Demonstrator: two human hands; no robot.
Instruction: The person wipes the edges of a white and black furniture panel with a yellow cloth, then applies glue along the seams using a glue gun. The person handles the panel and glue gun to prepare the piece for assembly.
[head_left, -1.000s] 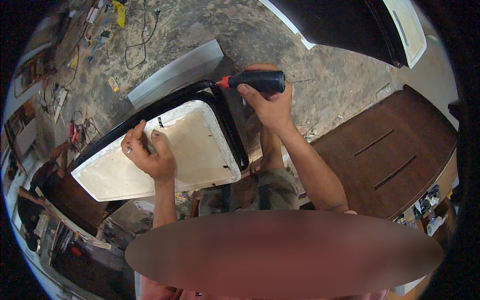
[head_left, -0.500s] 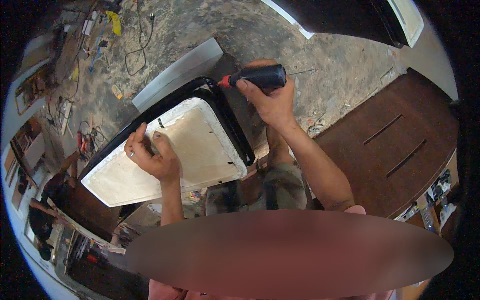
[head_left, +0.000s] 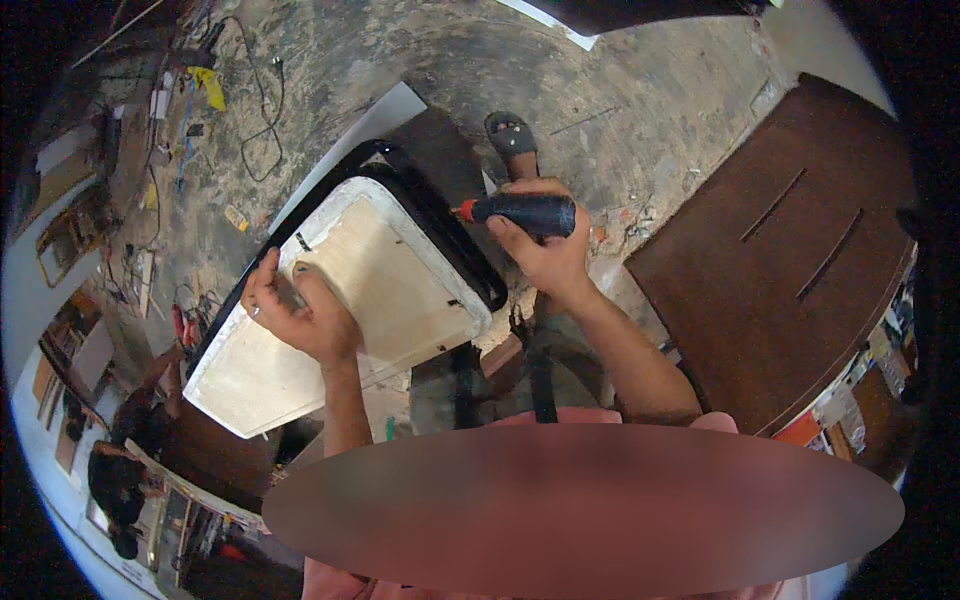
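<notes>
My right hand (head_left: 545,245) is closed round a dark squeeze bottle (head_left: 530,213) with a red nozzle. The nozzle points left, close to the right-hand side of a glossy black border (head_left: 440,215); whether they touch I cannot tell. That border runs along the far and right sides of a tapered panel (head_left: 390,260), pale beige with a rough white edge and small black marks. My left hand (head_left: 305,315), a ring on one finger, bears on the panel's far left edge. Its fingers reach over the edge toward the black border, and the thumb lies on the beige face.
A pale flat strip (head_left: 385,115) lies behind the panel. Cables (head_left: 265,130) and a yellow scrap (head_left: 207,87) lie on the stained floor. To the right is a brown board (head_left: 740,290) with two slots. Another person (head_left: 120,480) is at the lower left. A sandalled foot (head_left: 512,135) shows ahead.
The bottle has moved down along the panel's right side, away from the far corner. My left hand keeps its place on the panel. The view has shifted, and the sandalled foot now shows.
</notes>
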